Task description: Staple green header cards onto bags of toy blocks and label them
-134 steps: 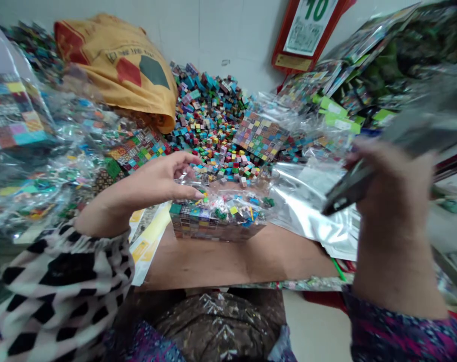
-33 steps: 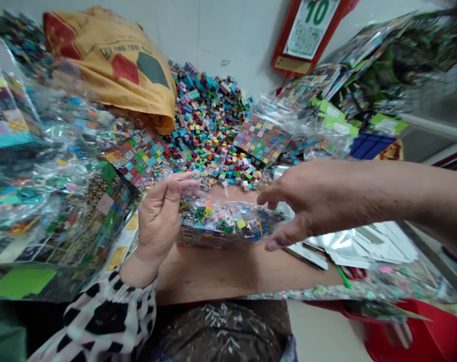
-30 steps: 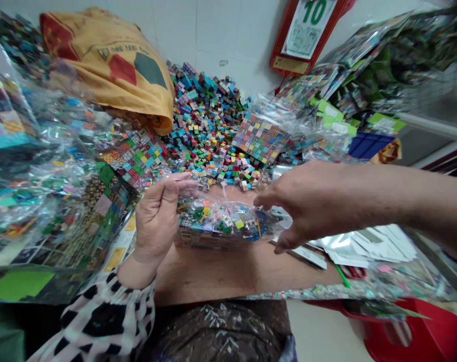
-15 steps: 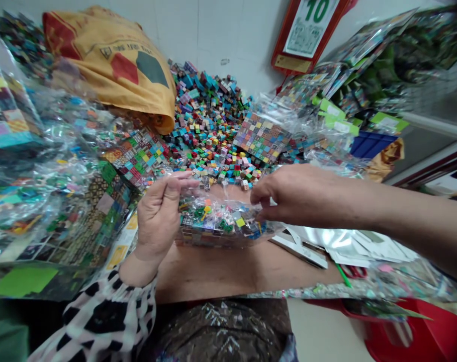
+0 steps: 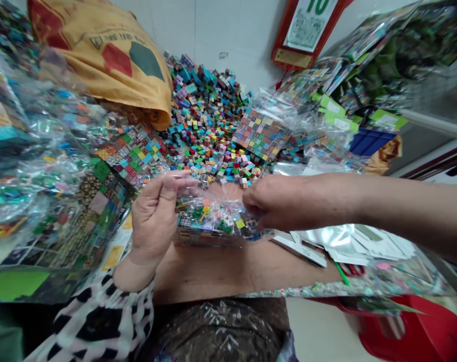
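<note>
A clear plastic bag [image 5: 213, 221] with a block of small patterned cubes and loose colourful little pieces in it lies in front of me on the brown tabletop. My left hand [image 5: 156, 216] pinches the bag's left end between thumb and fingers. At the right end, my right hand [image 5: 273, 203] is closed with its fingers pressed down on the bag's film; its fingertips are partly hidden. Just behind the bag spreads a big heap of small coloured cubes [image 5: 209, 125].
A yellow sack [image 5: 100, 55] and filled clear bags [image 5: 35, 176] crowd the left. To the right are a stapler-like metal tool [image 5: 299, 250], silvery packets [image 5: 364, 244], red-handled scissors [image 5: 352, 270] and a blue bin [image 5: 371, 143]. A red container [image 5: 420, 327] stands below the table edge.
My right hand has moved slightly left and curled further in over the bag's right end. My left hand keeps its pinch on the bag. The view has shifted a little.
</note>
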The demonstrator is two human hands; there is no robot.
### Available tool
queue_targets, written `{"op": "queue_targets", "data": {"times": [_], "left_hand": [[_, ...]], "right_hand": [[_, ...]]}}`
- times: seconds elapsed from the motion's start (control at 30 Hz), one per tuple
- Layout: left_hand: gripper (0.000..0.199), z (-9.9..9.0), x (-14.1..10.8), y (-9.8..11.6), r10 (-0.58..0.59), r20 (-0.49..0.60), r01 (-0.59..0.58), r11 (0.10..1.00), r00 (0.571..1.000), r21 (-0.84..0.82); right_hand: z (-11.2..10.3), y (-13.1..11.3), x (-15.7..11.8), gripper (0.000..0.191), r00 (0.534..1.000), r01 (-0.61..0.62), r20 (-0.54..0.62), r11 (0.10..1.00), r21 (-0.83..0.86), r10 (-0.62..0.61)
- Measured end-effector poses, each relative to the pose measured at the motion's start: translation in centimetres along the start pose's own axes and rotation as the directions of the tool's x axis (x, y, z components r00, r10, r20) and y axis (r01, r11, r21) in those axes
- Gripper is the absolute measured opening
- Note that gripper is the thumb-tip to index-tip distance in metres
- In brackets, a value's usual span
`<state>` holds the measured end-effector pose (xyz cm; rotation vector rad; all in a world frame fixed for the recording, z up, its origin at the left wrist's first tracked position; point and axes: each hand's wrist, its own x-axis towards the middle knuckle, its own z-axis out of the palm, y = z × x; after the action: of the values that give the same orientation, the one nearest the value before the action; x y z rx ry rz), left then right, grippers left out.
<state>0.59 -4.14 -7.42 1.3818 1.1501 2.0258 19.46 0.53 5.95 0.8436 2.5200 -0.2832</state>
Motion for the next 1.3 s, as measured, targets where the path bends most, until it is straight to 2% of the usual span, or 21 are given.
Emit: {"op": "queue_targets", "data": {"times": [0.1,0.23,0.27,0.37,0.4,0.5,0.57,0.6,0.67,0.7,0.73,0.8,0.87,0.93,0.97,1.0,1.07,1.13,1.2,1.23,1.3], "left_hand": [[0.025,0.1,-0.1,-0.2,0.017,-0.018,-0.017,0.999,1.000,0.028],[0.022,0.1,-0.2,-0.1,-0.024,-0.010,0.025,0.999,1.000,0.021],[0.023,0.1,-0.1,0.0,-0.033,-0.006,0.033,0.999,0.999,0.033],[0.026,0.1,0.0,-0.1,-0.033,0.005,0.033,0.998,0.999,0.049],[0.027,0.0,0.1,-0.1,-0.027,0.004,0.026,0.999,1.000,0.037],[0.025,0.0,0.2,-0.3,-0.044,-0.007,0.044,0.999,0.999,0.014],[0.026,-0.1,0.3,-0.3,-0.073,-0.015,0.074,0.997,0.997,0.036],[0.027,-0.2,0.3,-0.2,-0.080,-0.015,0.081,0.995,0.997,0.050],[0.028,-0.4,0.4,0.0,-0.074,-0.012,0.075,0.995,0.997,0.068],[0.026,-0.6,0.5,0.2,-0.080,-0.010,0.081,0.995,0.997,0.064],[0.023,-0.7,0.6,0.4,-0.110,0.001,0.110,0.993,0.994,0.049],[0.044,-1.1,1.0,0.8,-0.224,0.042,0.225,0.974,0.974,-0.009],[0.063,-1.4,1.4,1.2,-0.367,0.105,0.373,0.927,0.924,-0.048],[0.049,-1.6,1.8,1.5,-0.475,0.152,0.483,0.875,0.867,-0.024],[0.037,-1.7,1.8,1.5,-0.505,0.156,0.512,0.859,0.849,-0.005],[0.026,-1.7,1.8,1.5,-0.520,0.152,0.525,0.851,0.840,0.008],[0.015,-1.5,1.6,1.2,-0.498,0.119,0.503,0.864,0.859,-0.015],[0.012,-1.2,1.2,0.9,-0.439,0.072,0.444,0.893,0.895,-0.072],[0.013,-0.9,0.7,0.6,-0.390,0.039,0.392,0.915,0.920,-0.100],[0.014,-0.9,0.4,0.5,-0.373,0.029,0.374,0.923,0.927,-0.094],[0.017,-1.0,0.0,0.4,-0.348,0.008,0.348,0.936,0.937,-0.047]], "right_hand": [[0.6,0.7,0.3,0.013,0.988,0.149,-0.067,0.977,0.150,-0.140],[0.9,0.7,0.9,0.011,0.994,0.095,0.050,0.987,0.129,-0.102],[0.9,0.6,1.0,0.010,0.994,0.098,0.042,0.987,0.127,-0.104],[0.9,0.5,1.0,0.022,0.977,0.207,-0.097,0.961,0.181,-0.192],[0.8,0.4,0.8,0.023,0.972,0.224,-0.109,0.959,0.175,-0.207],[0.4,0.6,-0.1,0.016,0.992,0.119,-0.045,0.993,0.027,-0.118],[0.5,1.1,-1.0,0.022,0.985,0.081,-0.145,0.994,-0.076,-0.091],[0.8,1.4,-1.4,0.022,0.958,0.084,-0.264,0.991,-0.105,-0.109],[1.9,2.4,-2.3,0.015,0.835,0.103,-0.533,0.990,-0.093,-0.137],[2.7,3.0,-2.6,0.028,0.770,0.111,-0.630,0.993,-0.026,-0.103],[3.7,3.5,-2.8,0.052,0.721,0.124,-0.693,0.988,0.092,-0.027],[6.1,4.3,-2.8,0.099,0.695,0.162,-0.688,0.886,0.434,0.209],[8.6,4.6,-2.3,0.111,0.690,0.194,-0.569,0.642,0.742,0.448],[10.9,4.3,-1.4,0.087,0.685,0.274,-0.453,0.374,0.886,0.570],[11.8,3.9,-0.9,0.067,0.682,0.323,-0.430,0.283,0.903,0.592],[12.6,3.5,-0.5,0.047,0.668,0.371,-0.435,0.236,0.898,0.604],[13.6,2.7,0.2,0.027,0.596,0.432,-0.480,0.246,0.867,0.644],[14.0,2.1,0.5,0.022,0.488,0.431,-0.497,0.297,0.852,0.718],[14.1,1.9,0.4,0.022,0.408,0.389,-0.476,0.323,0.863,0.779],[14.1,2.0,0.2,0.023,0.388,0.353,-0.471,0.344,0.870,0.792],[14.3,2.6,-0.1,0.026,0.390,0.265,-0.535,0.465,0.845,0.749]]}}
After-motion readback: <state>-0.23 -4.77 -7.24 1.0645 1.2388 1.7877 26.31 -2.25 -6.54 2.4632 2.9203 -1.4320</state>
